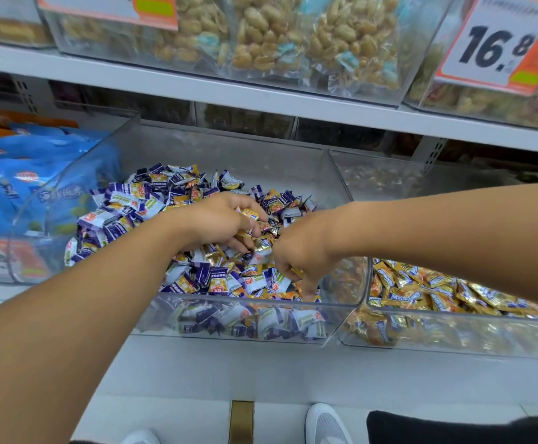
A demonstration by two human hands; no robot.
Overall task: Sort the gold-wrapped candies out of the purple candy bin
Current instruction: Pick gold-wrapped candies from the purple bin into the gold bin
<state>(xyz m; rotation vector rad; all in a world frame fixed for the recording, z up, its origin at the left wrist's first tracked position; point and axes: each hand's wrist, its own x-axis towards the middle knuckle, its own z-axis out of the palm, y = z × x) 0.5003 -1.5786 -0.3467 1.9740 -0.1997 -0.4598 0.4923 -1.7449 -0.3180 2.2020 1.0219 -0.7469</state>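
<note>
in the clear purple candy bin (242, 310), on the lower shelf, both our hands are down among the wrappers. our left hand (219, 219) has its fingers curled over the heap and pinches a gold-wrapped candy (251, 214) near the fingertips, with more gold pieces seemingly gathered under the palm. our right hand (306, 251) reaches in from the right, fingers bent downward into the pile near the front right corner; whether it already holds a piece we cannot tell, since the fingertips are buried.

the gold-wrapped candies lie scattered through the purple ones, mostly around the middle and right of the heap. we judge them light and small, with crinkly, slick foil wrappers that slide off one another, so the heap will shift when stirred. the crimped wrapper ends look like the surest place to pinch; the candy inside is probably hard and not easily damaged.

just to the right sits the gold candy bin (453, 328), wall against wall with ours, likely where the strays belong. to the left are blue snack bags (14, 184). the upper shelf (165, 81) carries clear tubs of packed peanuts (261, 40) and a price tag (498, 43). below, a pale floor (216, 373) and a white shoe (326, 424) show.
</note>
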